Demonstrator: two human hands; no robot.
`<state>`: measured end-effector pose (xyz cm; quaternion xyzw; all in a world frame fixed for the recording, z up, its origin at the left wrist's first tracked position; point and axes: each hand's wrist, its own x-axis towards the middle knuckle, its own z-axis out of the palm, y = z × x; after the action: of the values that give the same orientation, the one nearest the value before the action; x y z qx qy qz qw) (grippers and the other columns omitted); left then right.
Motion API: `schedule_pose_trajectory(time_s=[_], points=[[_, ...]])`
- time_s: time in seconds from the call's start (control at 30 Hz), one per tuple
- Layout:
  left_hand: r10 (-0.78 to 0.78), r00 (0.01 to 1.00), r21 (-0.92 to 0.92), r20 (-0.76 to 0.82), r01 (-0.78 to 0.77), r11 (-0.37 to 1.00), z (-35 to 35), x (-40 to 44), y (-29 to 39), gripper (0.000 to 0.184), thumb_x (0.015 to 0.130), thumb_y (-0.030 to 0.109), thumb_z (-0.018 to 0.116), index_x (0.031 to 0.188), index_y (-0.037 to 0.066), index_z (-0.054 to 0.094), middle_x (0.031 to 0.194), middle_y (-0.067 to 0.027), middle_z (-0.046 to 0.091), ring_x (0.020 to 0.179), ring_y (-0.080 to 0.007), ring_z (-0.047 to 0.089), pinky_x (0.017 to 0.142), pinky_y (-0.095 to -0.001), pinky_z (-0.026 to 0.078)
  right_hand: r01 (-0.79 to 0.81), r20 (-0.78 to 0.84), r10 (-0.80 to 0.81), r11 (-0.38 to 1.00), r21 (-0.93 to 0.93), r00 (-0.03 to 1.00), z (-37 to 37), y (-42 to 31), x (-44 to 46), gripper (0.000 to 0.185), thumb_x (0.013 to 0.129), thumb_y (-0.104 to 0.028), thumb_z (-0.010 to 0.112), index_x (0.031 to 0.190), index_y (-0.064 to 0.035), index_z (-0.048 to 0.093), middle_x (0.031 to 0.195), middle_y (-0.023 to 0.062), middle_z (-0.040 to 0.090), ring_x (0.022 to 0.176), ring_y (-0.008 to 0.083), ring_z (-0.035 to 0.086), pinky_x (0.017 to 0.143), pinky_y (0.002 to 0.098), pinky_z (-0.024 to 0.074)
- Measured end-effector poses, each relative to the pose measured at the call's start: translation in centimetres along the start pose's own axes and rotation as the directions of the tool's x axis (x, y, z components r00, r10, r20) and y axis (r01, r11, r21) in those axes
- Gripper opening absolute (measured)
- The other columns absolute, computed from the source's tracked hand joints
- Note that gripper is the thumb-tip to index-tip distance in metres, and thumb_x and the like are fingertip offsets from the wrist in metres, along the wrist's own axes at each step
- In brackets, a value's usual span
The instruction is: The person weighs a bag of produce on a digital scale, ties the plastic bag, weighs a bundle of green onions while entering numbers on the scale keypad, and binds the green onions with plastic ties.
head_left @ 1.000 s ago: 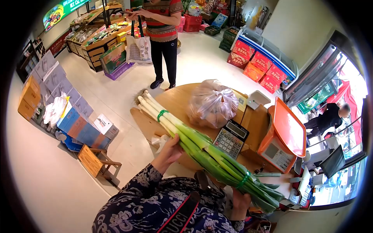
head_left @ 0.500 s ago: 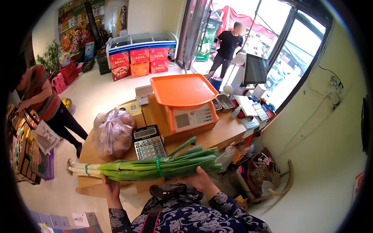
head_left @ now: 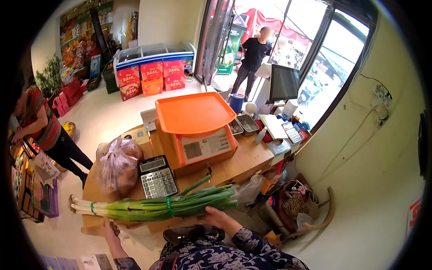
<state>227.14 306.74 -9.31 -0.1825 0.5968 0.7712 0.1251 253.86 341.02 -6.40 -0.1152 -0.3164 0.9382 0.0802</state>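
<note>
A long bunch of green onions (head_left: 148,209), white roots to the left and green leaves to the right, lies level across my two hands in front of the counter. Green bands tie it near the roots and around the middle. My left hand (head_left: 112,231) supports it from below near the white end, its fingers partly hidden by the bunch. Under the leafy end, my right hand (head_left: 219,218) grips from the near side. Just beyond the bunch are a desk calculator (head_left: 158,177) and a tied plastic bag (head_left: 119,166) of roundish brown things.
An orange scale (head_left: 204,146) with a wide tray (head_left: 198,112) stands on the wooden counter (head_left: 254,157). Metal trays, a monitor (head_left: 284,84) and papers are farther right. A chair (head_left: 326,211) holds bags. One person stands at the doorway, another at the left shelves.
My view has shifted a little, so the counter and most surroundings appear farther left. The green onions stay in both hands and appear lower and farther left.
</note>
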Motion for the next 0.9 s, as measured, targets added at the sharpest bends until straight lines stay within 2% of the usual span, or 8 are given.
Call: schedule_pose_trajectory(time_s=[0.13,0.23,0.37,0.47,0.53,0.7,0.77,0.9], points=[[-0.021,0.993,0.057,0.116,0.014,0.998,-1.2,1.7,0.2,0.026,0.086,0.040,0.055,0.093,0.015,0.052,0.064,0.0044,0.048,0.040,-0.0029,0.030,0.033,-0.0185,0.021,-0.081,-0.072,0.081,0.997,0.005,0.994,-2.0,2.0,-1.6,0.046,0.087,-0.030,0.055,0.120,-0.0003,0.046,0.118,0.0130,0.052,0.104,0.0253,0.053,0.088,0.0409,0.0440],[-0.057,0.986,0.128,0.158,0.037,0.991,-2.2,2.3,0.9,0.026,0.085,0.037,0.056,0.085,0.012,0.051,0.056,0.0047,0.044,0.038,-0.0037,0.034,0.032,-0.0187,0.022,-0.129,-0.167,0.126,0.992,-0.007,0.978,-3.8,4.3,-3.1,0.046,0.084,-0.031,0.057,0.116,0.0018,0.050,0.110,0.0143,0.057,0.100,0.0268,0.055,0.088,0.0424,0.0431],[-0.171,0.949,0.340,0.265,0.074,0.937,-4.0,3.1,3.5,0.027,0.083,0.033,0.060,0.078,0.009,0.050,0.053,0.0038,0.043,0.036,-0.0041,0.034,0.032,-0.0200,0.022,0.108,-0.263,-0.092,0.993,0.047,0.960,-1.3,7.6,-4.5,0.041,0.082,-0.023,0.058,0.116,-0.0002,0.050,0.109,0.0139,0.058,0.093,0.0286,0.058,0.075,0.0411,0.0493],[-0.263,0.885,0.442,0.384,0.074,0.894,-5.3,4.8,5.1,0.029,0.082,0.030,0.063,0.078,0.004,0.052,0.054,0.0006,0.047,0.038,-0.0061,0.038,0.033,-0.0211,0.025,0.222,-0.366,-0.200,0.975,0.017,0.909,3.3,11.1,-5.2,0.039,0.081,-0.024,0.060,0.115,-0.0055,0.052,0.112,0.0098,0.057,0.098,0.0258,0.057,0.075,0.0396,0.0497],[-0.298,0.873,0.535,0.387,0.051,0.844,-5.5,5.8,6.0,0.035,0.079,0.034,0.065,0.076,0.002,0.052,0.056,-0.0016,0.050,0.039,-0.0068,0.039,0.034,-0.0219,0.027,0.251,-0.427,-0.225,0.968,0.006,0.876,5.3,13.9,-5.7,0.039,0.080,-0.025,0.061,0.115,-0.0079,0.053,0.112,0.0083,0.057,0.099,0.0249,0.056,0.074,0.0389,0.0493],[-0.314,0.822,0.554,0.475,-0.003,0.832,-6.2,9.4,7.6,0.032,0.083,0.034,0.061,0.076,0.004,0.051,0.058,-0.0010,0.048,0.040,-0.0071,0.039,0.033,-0.0219,0.025,0.314,-0.465,-0.273,0.949,0.011,0.842,10.0,19.2,-5.9,0.042,0.083,-0.024,0.058,0.120,-0.0080,0.047,0.117,0.0093,0.052,0.101,0.0255,0.053,0.072,0.0354,0.0479],[-0.233,0.856,0.509,0.461,-0.040,0.860,-5.4,11.2,7.9,0.031,0.083,0.033,0.060,0.080,0.003,0.051,0.057,-0.0021,0.049,0.038,-0.0086,0.040,0.034,-0.0226,0.028,0.304,-0.485,-0.275,0.953,-0.019,0.830,11.6,20.3,-5.2,0.044,0.083,-0.025,0.058,0.121,-0.0083,0.046,0.119,0.0095,0.051,0.104,0.0274,0.051,0.074,0.0352,0.0469],[-0.039,0.915,0.383,0.400,-0.128,0.915,-4.6,13.7,8.2,0.028,0.085,0.031,0.056,0.081,0.005,0.049,0.059,-0.0026,0.049,0.041,-0.0095,0.042,0.035,-0.0228,0.031,0.160,-0.351,-0.138,0.987,0.033,0.926,12.9,23.0,-2.2,0.051,0.083,-0.033,0.057,0.124,-0.0054,0.044,0.123,0.0097,0.048,0.109,0.0309,0.045,0.076,0.0354,0.0435]])
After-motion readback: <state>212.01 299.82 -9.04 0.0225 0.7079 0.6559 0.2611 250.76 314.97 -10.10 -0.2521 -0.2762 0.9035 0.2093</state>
